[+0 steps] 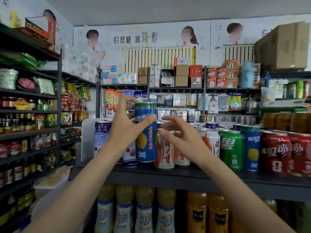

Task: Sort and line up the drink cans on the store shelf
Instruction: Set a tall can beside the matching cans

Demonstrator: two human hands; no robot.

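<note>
- Left hand (125,130): thumb and fingers clamped on tall blue can (146,132), held upright above shelf (185,175) front edge
- Right hand (180,137): fingers spread, holding nothing; just right of the gripped can, in front of white-and-orange cans (165,152)
- Further right: green can (231,149); red cans (276,153)

blue can (146,140) with green top band and yellow fruit; white-and-orange can (165,152), green can (231,148), red cans (276,153) with white lettering, dark grey shelf (185,175).
</note>
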